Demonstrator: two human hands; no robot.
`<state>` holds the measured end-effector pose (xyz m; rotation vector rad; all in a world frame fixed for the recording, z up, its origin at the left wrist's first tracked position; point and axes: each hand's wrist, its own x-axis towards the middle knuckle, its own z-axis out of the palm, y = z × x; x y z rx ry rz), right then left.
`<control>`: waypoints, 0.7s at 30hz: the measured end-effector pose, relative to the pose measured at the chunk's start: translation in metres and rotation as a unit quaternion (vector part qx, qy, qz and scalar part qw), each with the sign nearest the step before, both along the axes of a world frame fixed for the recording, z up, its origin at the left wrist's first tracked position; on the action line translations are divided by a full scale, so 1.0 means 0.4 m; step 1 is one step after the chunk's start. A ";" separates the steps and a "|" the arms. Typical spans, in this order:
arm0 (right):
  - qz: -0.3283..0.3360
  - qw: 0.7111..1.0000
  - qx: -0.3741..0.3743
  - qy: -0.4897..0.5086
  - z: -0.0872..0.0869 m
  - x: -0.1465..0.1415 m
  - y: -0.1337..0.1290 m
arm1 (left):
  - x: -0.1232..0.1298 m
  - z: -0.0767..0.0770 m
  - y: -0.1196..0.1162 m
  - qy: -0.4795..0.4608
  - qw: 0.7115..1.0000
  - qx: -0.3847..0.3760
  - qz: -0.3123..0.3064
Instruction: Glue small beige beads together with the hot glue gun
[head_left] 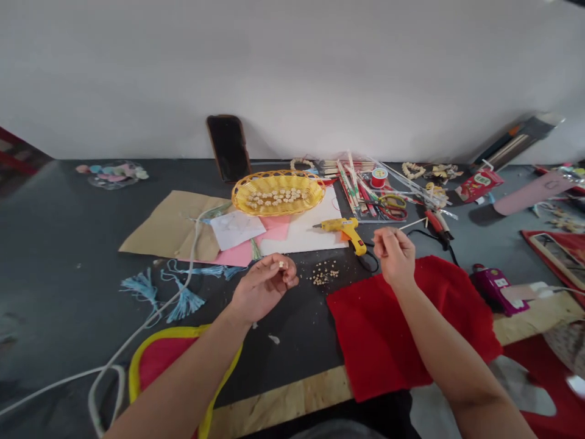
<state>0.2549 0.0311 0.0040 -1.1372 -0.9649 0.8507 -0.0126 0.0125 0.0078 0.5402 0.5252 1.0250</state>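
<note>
My left hand pinches a small pale bead-like piece between thumb and finger, over the dark table left of a scatter of small beige pieces. Above the red cloth, my right hand is closed; a thin pale stick shows beside its fingers, but whether they hold it is unclear. Between and beyond the hands, a yellow glue gun lies on its side, partly on white paper. Behind the left hand stands a yellow woven basket with many small pale pieces inside.
A phone leans against the wall. Blue tassels, brown paper and a white cable lie at left. Scissors, a red-handled tool, a purple device and a pink bottle are at right.
</note>
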 end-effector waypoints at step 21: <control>0.028 0.988 0.123 -0.089 0.215 0.167 -0.224 | -0.001 -0.008 -0.007 0.003 1.000 0.018 0.012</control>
